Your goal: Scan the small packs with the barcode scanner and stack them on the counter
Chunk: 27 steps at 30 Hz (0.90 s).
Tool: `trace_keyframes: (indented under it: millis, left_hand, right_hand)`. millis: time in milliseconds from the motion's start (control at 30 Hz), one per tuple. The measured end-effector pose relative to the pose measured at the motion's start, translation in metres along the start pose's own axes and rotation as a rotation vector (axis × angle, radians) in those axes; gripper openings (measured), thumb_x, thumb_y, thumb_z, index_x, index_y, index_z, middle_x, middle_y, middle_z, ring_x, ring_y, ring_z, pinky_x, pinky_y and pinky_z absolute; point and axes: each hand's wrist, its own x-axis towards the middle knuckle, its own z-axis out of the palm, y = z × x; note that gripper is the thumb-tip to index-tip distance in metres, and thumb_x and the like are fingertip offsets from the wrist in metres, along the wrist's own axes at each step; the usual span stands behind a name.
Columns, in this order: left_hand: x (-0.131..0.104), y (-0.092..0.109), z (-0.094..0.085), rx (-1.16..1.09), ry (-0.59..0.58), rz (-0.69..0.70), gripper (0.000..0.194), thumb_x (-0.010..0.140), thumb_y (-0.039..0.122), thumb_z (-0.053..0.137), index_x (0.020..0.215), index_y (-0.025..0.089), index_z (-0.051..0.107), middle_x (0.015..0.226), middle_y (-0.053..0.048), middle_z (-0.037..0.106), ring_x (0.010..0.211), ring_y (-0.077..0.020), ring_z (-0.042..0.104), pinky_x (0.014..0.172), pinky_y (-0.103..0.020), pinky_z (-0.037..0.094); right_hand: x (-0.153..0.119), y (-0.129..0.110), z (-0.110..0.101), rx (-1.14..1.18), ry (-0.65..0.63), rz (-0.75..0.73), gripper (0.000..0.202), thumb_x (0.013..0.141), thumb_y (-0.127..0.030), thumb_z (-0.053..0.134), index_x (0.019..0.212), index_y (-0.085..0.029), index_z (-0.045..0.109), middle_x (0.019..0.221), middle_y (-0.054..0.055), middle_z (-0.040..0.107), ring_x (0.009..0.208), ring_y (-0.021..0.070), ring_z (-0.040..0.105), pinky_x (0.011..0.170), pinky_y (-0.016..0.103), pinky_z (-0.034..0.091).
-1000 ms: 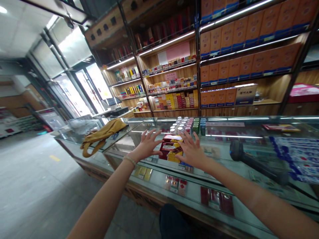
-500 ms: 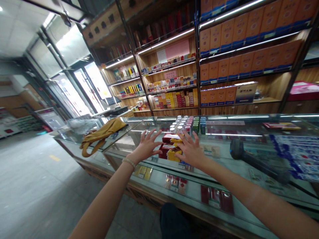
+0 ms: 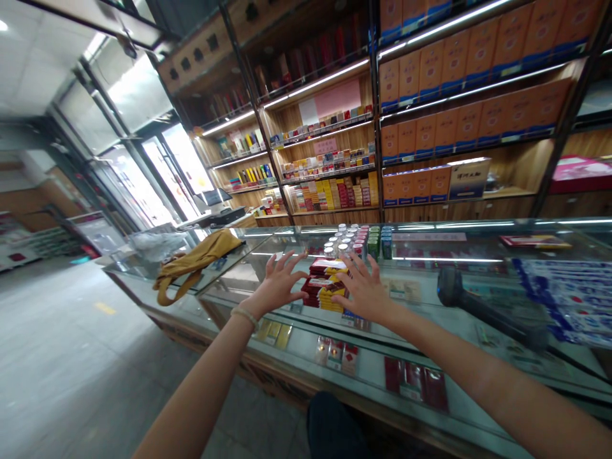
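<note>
My left hand (image 3: pixel 281 284) is spread open at the left side of a pile of dark red packets (image 3: pixel 313 294), thumb close to its edge. To the right of the neighbouring yellow packets (image 3: pixel 329 298), my right hand (image 3: pixel 365 291) is also open, its fingers spread and thumb near the pile. Whether any fingertip touches the packets I cannot tell. Both piles sit on the glass counter (image 3: pixel 268 293). Directly behind them stand rows of small containers, with white tops (image 3: pixel 343 248), then pink, green (image 3: pixel 373 243) and blue ones.
A black handheld scanner (image 3: pixel 488 309) lies right of my hands, beside blue-and-white packages (image 3: pixel 568 299). On the left of the counter rests a mustard-coloured bag (image 3: pixel 198 258). Flat packs (image 3: pixel 415 379) show under the glass. Shelves behind hold orange boxes (image 3: pixel 433 137).
Both hands stay spread around the packet piles, with only slight finger movement. The view has shifted a little.
</note>
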Motion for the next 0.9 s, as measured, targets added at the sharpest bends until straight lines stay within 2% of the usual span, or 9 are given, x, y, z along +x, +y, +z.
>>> trace_keyframes:
  millis: [167,333,633,900]
  left_hand:
    - [0.001,0.004,-0.002,0.004,-0.023,-0.052,0.059,0.083,0.058,0.070,0.137,0.033,0.061,0.163,-0.010,0.037,0.152,-0.0367,0.027,0.123,-0.062,0.013]
    - [0.010,0.016,0.000,0.042,-0.005,-0.054,0.068,0.090,0.059,0.061,0.152,0.036,0.045,0.168,-0.008,0.029,0.155,-0.0351,0.021,0.126,-0.059,0.006]
    - [0.039,0.045,-0.001,0.059,0.079,-0.033,0.060,0.093,0.055,0.058,0.150,0.036,0.048,0.165,-0.007,0.034,0.154,-0.0328,0.024,0.126,-0.057,0.009]
    - [0.077,0.076,-0.004,0.026,0.154,-0.035,0.056,0.094,0.055,0.058,0.146,0.036,0.052,0.162,-0.007,0.040,0.151,-0.0328,0.028,0.125,-0.058,0.014]
  right_hand:
    - [-0.006,0.013,-0.007,-0.036,-0.001,-0.005,0.066,0.092,-0.068,0.051,0.145,-0.028,0.053,0.166,0.013,0.030,0.154,0.0361,0.018,0.123,0.061,-0.001]
    - [-0.013,0.032,-0.015,-0.077,-0.015,-0.042,0.071,0.093,-0.070,0.048,0.152,-0.031,0.044,0.169,0.011,0.024,0.156,0.0360,0.012,0.122,0.062,-0.007]
    - [-0.024,0.060,-0.035,-0.131,-0.002,-0.020,0.067,0.096,-0.068,0.041,0.152,-0.031,0.045,0.167,0.010,0.028,0.156,0.0316,0.013,0.122,0.060,-0.013]
    - [-0.040,0.096,-0.068,-0.185,-0.023,0.060,0.062,0.096,-0.067,0.043,0.147,-0.032,0.052,0.168,0.009,0.028,0.155,0.0312,0.016,0.122,0.059,-0.011]
